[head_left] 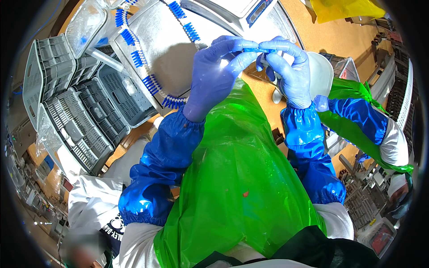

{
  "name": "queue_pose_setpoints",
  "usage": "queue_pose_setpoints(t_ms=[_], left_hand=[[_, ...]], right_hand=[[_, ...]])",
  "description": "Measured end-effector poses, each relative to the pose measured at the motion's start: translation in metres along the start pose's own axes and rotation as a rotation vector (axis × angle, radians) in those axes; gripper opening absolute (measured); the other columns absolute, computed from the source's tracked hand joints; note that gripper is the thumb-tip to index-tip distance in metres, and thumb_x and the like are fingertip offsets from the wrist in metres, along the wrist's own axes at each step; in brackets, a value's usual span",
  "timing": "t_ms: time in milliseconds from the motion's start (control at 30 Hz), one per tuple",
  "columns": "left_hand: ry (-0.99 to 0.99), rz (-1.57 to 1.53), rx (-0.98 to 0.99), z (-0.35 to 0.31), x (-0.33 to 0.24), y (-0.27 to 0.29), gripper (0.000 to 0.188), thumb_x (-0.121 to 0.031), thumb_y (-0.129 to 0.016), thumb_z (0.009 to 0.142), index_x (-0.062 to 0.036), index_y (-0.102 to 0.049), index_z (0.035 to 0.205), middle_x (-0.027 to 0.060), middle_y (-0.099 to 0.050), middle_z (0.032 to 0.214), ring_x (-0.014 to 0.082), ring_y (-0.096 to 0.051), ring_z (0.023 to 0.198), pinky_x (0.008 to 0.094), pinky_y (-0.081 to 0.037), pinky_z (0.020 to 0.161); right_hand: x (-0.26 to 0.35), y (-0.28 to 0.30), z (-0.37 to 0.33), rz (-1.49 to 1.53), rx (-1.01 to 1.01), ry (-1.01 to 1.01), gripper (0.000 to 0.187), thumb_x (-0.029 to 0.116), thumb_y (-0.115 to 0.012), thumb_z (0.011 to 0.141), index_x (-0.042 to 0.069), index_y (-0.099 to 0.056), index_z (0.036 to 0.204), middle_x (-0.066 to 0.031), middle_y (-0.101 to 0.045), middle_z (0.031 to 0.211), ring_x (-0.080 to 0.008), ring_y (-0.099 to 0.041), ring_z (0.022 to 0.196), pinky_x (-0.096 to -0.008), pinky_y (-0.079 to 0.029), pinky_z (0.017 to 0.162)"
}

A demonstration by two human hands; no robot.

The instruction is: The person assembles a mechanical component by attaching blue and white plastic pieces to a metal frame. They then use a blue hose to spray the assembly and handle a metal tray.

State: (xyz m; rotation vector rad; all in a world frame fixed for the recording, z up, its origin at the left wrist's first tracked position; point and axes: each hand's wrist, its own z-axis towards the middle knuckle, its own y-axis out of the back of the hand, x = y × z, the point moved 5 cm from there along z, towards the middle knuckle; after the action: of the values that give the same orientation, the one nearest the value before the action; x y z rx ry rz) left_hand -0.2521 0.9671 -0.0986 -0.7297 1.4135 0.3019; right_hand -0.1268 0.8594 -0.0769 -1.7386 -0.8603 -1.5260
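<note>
Hands, left (212, 69) and right (296, 73), gloved, pinch a small blue piece (255, 50) from opposite ends, probably to keep it level and visible. It is raised beyond the green apron (246, 161), near the edge of the counter (172, 67). A blue-and-white strand (137, 58) bends along it; a white device (237, 13) sits ahead. Crates (80, 129) stand leftward; room seems tighter rightward, where a co-worker's sleeve (359, 118) nears the right hand.

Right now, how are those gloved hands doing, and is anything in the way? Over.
Left hand and right hand both pinching small blue piece. Blue-bristled chain on metal surface to the left. Nothing seen blocking the grip.
</note>
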Motion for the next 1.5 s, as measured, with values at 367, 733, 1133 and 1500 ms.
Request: queue_pose_setpoints(t_ms=[367,733,1133,1500], left_hand=[[-0.066,0.083,-0.125,-0.009,-0.011,0.005,0.016,-0.003,-0.069,0.085,-0.0029,-0.071,0.101,0.0034,-0.067,0.091,0.0074,-0.061,0.079,0.0223,-0.048,0.072],[0.061,0.235,-0.306,-0.026,-0.015,0.040,0.023,-0.002,-0.071,0.085,0.0008,-0.069,0.107,0.0073,-0.072,0.096,0.0094,-0.065,0.087,0.0229,-0.051,0.079],[0.024,0.165,-0.459,-0.014,0.010,0.070,0.018,-0.005,-0.067,0.086,0.0005,-0.069,0.103,0.0060,-0.071,0.091,0.0092,-0.064,0.079,0.0253,-0.051,0.074],[0.255,1.035,-0.542,-0.017,0.153,0.187,0.028,-0.019,-0.066,0.084,0.0015,-0.068,0.103,0.0180,-0.065,0.097,0.0280,-0.061,0.097,0.0338,-0.049,0.088]], right_hand=[[-0.006,-0.007,-0.004,0.215,0.095,-0.085,0.030,0.016,-0.059,0.092,-0.002,-0.064,0.115,-0.0058,-0.063,0.076,-0.0115,-0.062,0.062,-0.0205,-0.046,0.049],[-0.053,-0.002,-0.014,0.806,-0.072,-0.351,0.037,0.031,-0.051,0.098,-0.004,-0.058,0.109,-0.0120,-0.061,0.084,-0.0246,-0.065,0.070,-0.0279,-0.051,0.049],[-0.025,-0.014,-0.005,0.951,0.060,-0.395,0.050,0.035,-0.044,0.101,-0.005,-0.046,0.131,-0.0198,-0.063,0.105,-0.0355,-0.067,0.091,-0.0380,-0.060,0.070],[-0.032,-0.017,-0.007,1.126,0.058,-0.379,0.053,0.032,-0.043,0.101,-0.005,-0.035,0.138,-0.0289,-0.048,0.133,-0.0497,-0.050,0.121,-0.0521,-0.055,0.093]])
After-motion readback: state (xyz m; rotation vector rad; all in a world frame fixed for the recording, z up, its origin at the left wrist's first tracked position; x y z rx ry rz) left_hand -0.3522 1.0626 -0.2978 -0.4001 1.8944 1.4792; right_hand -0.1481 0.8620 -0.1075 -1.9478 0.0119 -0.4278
